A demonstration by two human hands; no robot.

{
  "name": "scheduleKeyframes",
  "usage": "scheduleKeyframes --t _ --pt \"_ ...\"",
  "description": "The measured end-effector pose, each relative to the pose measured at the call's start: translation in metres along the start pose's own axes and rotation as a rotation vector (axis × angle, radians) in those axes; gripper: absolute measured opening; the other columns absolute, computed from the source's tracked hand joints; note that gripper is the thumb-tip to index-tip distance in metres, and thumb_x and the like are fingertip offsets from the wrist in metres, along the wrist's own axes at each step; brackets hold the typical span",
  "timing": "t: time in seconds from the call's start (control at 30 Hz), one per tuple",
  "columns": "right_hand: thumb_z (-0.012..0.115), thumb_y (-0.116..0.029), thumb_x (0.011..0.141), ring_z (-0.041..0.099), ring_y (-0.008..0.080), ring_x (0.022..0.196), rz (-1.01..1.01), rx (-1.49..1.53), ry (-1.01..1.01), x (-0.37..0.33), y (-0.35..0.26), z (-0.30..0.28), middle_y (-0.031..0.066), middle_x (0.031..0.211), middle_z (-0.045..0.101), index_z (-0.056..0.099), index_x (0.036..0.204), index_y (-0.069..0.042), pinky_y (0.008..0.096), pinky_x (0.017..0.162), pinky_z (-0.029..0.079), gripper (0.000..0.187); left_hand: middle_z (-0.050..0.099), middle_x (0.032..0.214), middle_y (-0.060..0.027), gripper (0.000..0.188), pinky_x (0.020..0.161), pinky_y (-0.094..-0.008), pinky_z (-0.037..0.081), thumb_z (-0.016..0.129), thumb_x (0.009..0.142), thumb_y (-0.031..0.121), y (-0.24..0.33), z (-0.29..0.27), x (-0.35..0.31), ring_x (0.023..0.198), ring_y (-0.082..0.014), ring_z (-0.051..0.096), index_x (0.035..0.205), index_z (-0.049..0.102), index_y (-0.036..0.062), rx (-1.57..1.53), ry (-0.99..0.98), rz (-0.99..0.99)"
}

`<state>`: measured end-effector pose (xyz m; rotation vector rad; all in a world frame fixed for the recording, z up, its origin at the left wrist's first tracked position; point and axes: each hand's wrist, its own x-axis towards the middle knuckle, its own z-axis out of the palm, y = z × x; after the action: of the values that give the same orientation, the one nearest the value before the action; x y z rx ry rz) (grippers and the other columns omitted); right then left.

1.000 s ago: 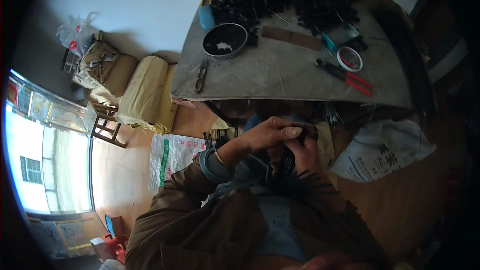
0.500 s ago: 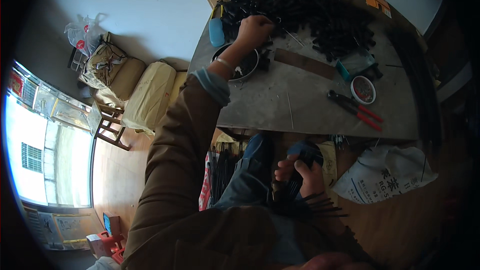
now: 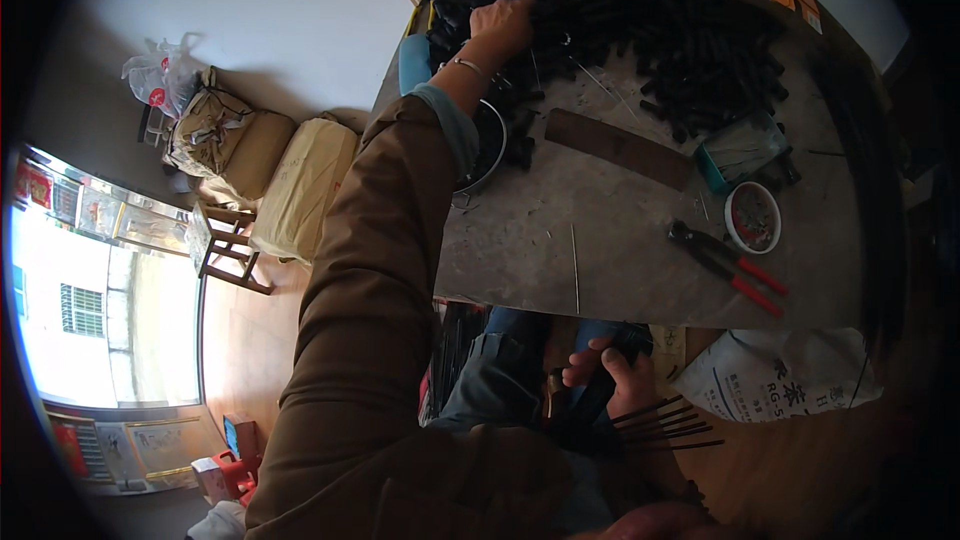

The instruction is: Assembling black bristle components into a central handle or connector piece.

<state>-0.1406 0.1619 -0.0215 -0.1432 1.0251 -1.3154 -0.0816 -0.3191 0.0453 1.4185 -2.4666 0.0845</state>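
My left hand point(image 3: 503, 25) reaches over the table to a large heap of short black tubes point(image 3: 690, 50). Its fingers are curled and point down into the heap; whatever they grip is hidden. Under its forearm, a round metal-rimmed bowl point(image 3: 498, 150) is partly covered. Down at my lap, my right hand point(image 3: 628, 380) is closed around a dark bundle. Several thin black rods point(image 3: 668, 422) fan out from it to the right, below the wrist. The bundle's other end is too dark to make out.
On the grey table point(image 3: 510, 260) lie a flat brown bar point(image 3: 618, 148), red-handled pliers point(image 3: 728, 268), a white bowl point(image 3: 752, 218), a teal tray point(image 3: 740, 152) and a thin rod point(image 3: 575, 268). A white printed sack point(image 3: 780, 375) stands by the table's near edge, at the right.
My left hand has shifted a little farther over the heap, its fingers now deeper among the tubes. My right hand keeps its hold at my lap. The whole view has tilted slightly.
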Motion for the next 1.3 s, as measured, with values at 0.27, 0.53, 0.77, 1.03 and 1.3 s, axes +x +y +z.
scheduleKeyframes --t 0.27,0.53,0.77,1.03,1.3 --pt "0.059 -0.020 0.093 0.068 0.0285 0.075 0.018 0.031 0.008 -0.012 -0.002 -0.001 0.0164 0.089 0.066 0.056 0.109 -0.004 0.0424 0.071 0.058 0.023 0.068 0.084 -0.0123 0.042 0.071 -0.0384 0.056 0.061 0.093 0.036 -0.008 -0.058 -0.015 0.093 -0.0289 0.068 0.123 0.056 0.0071 -1.214 0.020 -0.147" --pt "0.056 -0.015 0.097 0.068 0.0256 0.079 -0.004 0.009 -0.069 -0.020 -0.005 -0.004 0.0162 0.091 0.066 0.053 0.110 0.001 0.0391 0.068 0.058 0.021 0.064 0.097 -0.0104 0.024 0.077 -0.0370 0.056 0.053 0.095 0.018 0.027 -0.062 -0.062 0.088 -0.0220 0.065 0.109 0.060 -0.0003 -1.358 -0.157 -0.139" --pt "0.053 -0.016 0.097 0.067 0.0258 0.078 -0.055 -0.003 -0.066 -0.016 -0.001 -0.005 0.0157 0.088 0.065 0.052 0.111 0.002 0.0386 0.069 0.058 0.023 0.058 0.115 -0.0163 0.032 0.088 -0.0460 0.052 0.059 0.082 0.015 0.037 0.002 -0.052 0.104 -0.0348 0.063 0.112 0.067 0.0152 -0.047 -0.056 0.272" --pt "0.048 -0.024 0.099 0.068 0.0319 0.070 -0.089 0.092 -0.148 -0.022 0.007 -0.008 0.0202 0.091 0.067 0.048 0.117 -0.005 0.0458 0.069 0.058 0.026 0.061 0.115 -0.0199 0.029 0.084 -0.0441 0.054 0.060 0.083 0.019 0.052 -0.014 -0.063 0.103 -0.0361 0.064 0.109 0.068 0.0088 -0.085 0.009 0.172" --pt "0.048 -0.021 0.096 0.068 0.0329 0.068 -0.028 0.256 -0.294 -0.018 0.020 -0.020 0.0212 0.091 0.068 0.050 0.110 -0.004 0.0466 0.063 0.057 0.022 0.069 0.090 -0.0122 0.031 0.071 -0.0279 0.054 0.063 0.093 0.021 0.098 -0.088 -0.203 0.079 -0.0169 0.068 0.108 0.064 -0.0057 -1.192 -0.522 0.220"
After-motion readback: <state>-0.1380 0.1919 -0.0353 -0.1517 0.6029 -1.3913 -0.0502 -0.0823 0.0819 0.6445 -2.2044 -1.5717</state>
